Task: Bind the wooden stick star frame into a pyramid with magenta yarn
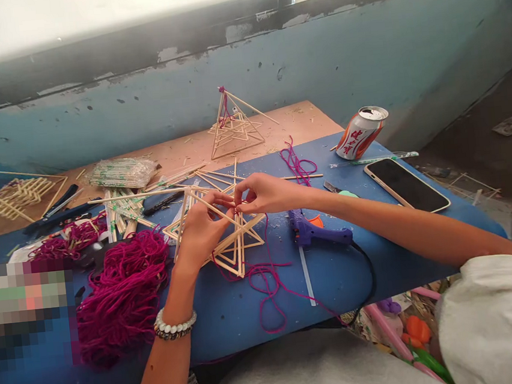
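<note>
My left hand (200,229) and my right hand (260,194) meet over a star-shaped frame of thin wooden sticks (239,260) on the blue tabletop. Fingertips of both hands are pinched together on magenta yarn near the frame's centre, though the fingers partly hide the spot. From there a magenta yarn strand (267,239) trails down into loose loops on the table. A long stick (147,194) crosses behind my hands. Close by on the right lies a purple glue gun (318,231).
Magenta yarn (125,289) is heaped at left, near wrapped sticks (122,171). A stick pyramid (234,127) stands behind. On the right are a drink can (361,133), a phone (407,184) and a utility knife (335,188). The glue gun's black cord (372,271) runs off the front edge.
</note>
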The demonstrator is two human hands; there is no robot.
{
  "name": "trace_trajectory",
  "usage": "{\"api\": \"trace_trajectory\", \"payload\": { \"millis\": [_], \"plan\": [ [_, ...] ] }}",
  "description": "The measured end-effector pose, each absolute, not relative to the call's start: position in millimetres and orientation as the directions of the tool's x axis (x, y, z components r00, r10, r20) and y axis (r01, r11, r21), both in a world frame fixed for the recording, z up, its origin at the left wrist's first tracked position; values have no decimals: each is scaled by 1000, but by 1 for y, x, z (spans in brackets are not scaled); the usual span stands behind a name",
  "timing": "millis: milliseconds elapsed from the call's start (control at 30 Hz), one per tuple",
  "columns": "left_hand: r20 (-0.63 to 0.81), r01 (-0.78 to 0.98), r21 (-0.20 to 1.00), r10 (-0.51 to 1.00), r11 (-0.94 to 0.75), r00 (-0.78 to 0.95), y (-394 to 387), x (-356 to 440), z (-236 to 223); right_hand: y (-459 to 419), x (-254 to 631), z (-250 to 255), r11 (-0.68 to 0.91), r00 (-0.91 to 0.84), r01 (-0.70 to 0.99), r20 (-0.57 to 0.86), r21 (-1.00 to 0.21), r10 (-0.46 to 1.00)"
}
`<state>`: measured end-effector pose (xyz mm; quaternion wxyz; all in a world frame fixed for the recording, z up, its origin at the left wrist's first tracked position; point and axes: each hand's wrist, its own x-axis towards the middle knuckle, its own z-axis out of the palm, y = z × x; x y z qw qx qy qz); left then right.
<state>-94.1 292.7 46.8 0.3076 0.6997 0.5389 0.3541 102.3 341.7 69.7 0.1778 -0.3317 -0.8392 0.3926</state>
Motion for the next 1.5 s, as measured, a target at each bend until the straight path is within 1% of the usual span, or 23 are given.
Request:
{"api": "trace_trajectory", "payload": {
  "millis": [100,267,367,533,633,767,900,1033,1133,1233,1333,1500],
  "plan": [
    [194,592,765,967,-253,162,292,-93,47,340,103,71,473,-719,409,44,-781,694],
    [170,641,723,965,-259,198,291,-93,47,341,106,69,464,-727,381,51,-799,685],
    [162,642,724,966,-254,199,290,-94,47,342,107,65,466,-728,371,60,-804,683],
    [137,598,770,972,-225,189,289,-94,48,340,108,60,505,-695,367,131,-781,707],
    [137,583,782,974,-219,181,288,-94,49,336,108,63,526,-678,402,143,-750,722],
    [164,568,786,968,-244,190,287,-94,51,333,105,69,526,-654,471,121,-708,747],
    [198,582,771,966,-259,168,287,-94,51,333,105,68,550,-650,493,135,-675,748],
    [230,633,723,960,-277,157,285,-93,53,334,110,67,594,-664,502,160,-629,731],
    [224,706,662,966,-251,133,282,-91,55,331,117,70,602,-662,525,157,-602,733],
    [187,758,620,976,-204,110,281,-90,57,323,124,75,577,-640,574,120,-582,759],
    [132,793,591,988,-146,84,282,-89,57,313,131,79,566,-625,631,85,-531,776],
    [59,871,484,996,-85,65,284,-87,57,298,137,80,560,-601,656,98,-506,793]
  ]
}}
